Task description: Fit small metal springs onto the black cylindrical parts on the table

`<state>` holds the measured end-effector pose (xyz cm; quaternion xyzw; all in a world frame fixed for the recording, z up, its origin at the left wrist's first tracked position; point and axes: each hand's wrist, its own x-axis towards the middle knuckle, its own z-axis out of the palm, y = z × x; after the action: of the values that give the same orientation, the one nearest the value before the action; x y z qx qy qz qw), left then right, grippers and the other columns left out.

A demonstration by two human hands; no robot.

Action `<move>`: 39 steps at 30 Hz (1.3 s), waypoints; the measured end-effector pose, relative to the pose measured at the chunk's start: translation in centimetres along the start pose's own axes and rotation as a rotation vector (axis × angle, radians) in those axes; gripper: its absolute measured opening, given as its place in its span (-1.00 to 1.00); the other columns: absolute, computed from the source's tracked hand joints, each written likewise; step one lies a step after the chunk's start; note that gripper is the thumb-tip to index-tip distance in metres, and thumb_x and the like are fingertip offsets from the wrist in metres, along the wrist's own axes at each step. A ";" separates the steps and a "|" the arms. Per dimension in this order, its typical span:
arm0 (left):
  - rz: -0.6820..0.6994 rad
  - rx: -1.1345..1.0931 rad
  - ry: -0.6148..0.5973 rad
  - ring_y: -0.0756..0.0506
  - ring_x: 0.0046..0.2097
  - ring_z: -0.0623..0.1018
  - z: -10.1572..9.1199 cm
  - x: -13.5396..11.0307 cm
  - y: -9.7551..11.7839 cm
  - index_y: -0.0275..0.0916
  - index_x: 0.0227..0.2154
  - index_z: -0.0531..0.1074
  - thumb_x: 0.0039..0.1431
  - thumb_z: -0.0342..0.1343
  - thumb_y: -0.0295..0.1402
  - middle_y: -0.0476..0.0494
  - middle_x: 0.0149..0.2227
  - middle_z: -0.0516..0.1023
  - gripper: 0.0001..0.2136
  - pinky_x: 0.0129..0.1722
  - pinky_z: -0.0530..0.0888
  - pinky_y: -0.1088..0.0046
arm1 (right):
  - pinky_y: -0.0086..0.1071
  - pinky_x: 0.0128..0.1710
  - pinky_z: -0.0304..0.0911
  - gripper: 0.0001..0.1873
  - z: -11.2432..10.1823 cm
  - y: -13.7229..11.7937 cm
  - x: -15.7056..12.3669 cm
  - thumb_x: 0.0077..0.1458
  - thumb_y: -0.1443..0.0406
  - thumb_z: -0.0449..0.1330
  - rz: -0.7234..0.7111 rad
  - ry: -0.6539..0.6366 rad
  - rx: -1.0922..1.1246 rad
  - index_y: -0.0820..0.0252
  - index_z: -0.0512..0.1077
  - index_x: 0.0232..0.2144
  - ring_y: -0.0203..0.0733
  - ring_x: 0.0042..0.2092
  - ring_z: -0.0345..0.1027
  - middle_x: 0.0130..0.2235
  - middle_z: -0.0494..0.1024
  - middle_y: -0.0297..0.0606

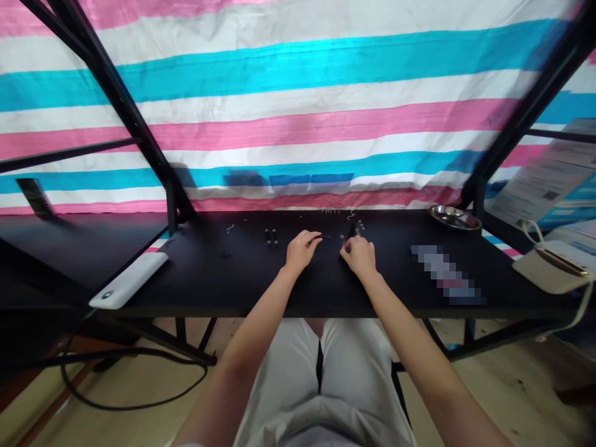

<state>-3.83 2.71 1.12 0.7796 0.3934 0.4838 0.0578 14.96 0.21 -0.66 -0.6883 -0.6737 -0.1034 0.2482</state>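
- Small dark parts [356, 228] sit well up the black table [261, 292], past its middle and close to the far edge. Both hands are at them.
- Nearest, the person's lap lies under the front edge. Both forearms cross that edge with nothing on the tabletop beneath them, so elbows have free room.
- A white flat device [130, 279] overhangs the front left corner. I'd judge a wide left elbow swing could knock it off.
- The left hand [302, 249] rests on the table with fingers curled and its thumb and forefinger reach right toward a thin dark piece [326, 236]. From here I cannot tell whether they are closed on it.
- The right hand [360, 256] lies just beside it, fingers bunched over the cluster; its grip is likewise too small to make out.
- Parts this tiny look best handled with wrists planted and only the fingertips moving.
- Two little dark cylinders [270, 237] stand left of the left hand, apart from it.
- A metal dish [455, 217] sits at the far right, well apart.
- Beyond, a striped tarp [298, 124] hangs right behind the far edge, so rolling parts could slip out of sight there.
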 end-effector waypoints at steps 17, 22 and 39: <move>0.038 -0.052 -0.031 0.07 -0.46 0.35 -0.5 -0.5 1.2 -0.20 -0.14 0.46 0.20 -0.05 -0.24 -0.06 -0.41 0.44 -0.72 -0.35 0.36 0.56 | -0.31 -0.31 -0.05 -0.87 -0.1 -1.8 -0.4 0.01 0.31 0.03 -0.233 0.051 -0.037 0.22 0.36 -0.46 -0.13 -0.27 0.19 -0.37 0.38 -0.17; 0.047 -0.011 -0.125 0.08 -0.49 0.34 -0.4 -0.9 1.7 -0.16 -0.06 0.42 0.20 -0.08 -0.26 -0.04 -0.44 0.47 -0.69 -0.36 0.36 0.57 | -0.31 -0.31 -0.04 -0.89 -0.2 -1.9 -0.4 -0.01 0.33 0.04 -0.245 0.035 -0.018 0.23 0.35 -0.47 -0.13 -0.27 0.20 -0.37 0.38 -0.16; -0.012 0.054 -0.182 0.11 -0.63 0.23 -0.4 -1.1 1.7 -0.18 0.16 0.14 0.16 -0.09 -0.36 0.14 -0.67 0.28 -0.53 -0.48 0.27 0.65 | -0.36 -0.24 0.05 -0.81 -1.4 -2.4 -0.9 0.11 0.24 -0.02 -0.264 0.159 0.303 0.20 0.33 -0.42 -0.21 -0.26 0.25 -0.35 0.40 -0.23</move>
<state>-3.41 0.73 1.37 0.8192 0.4043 0.3996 0.0752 12.84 -1.37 0.59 -0.5385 -0.7443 -0.0865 0.3854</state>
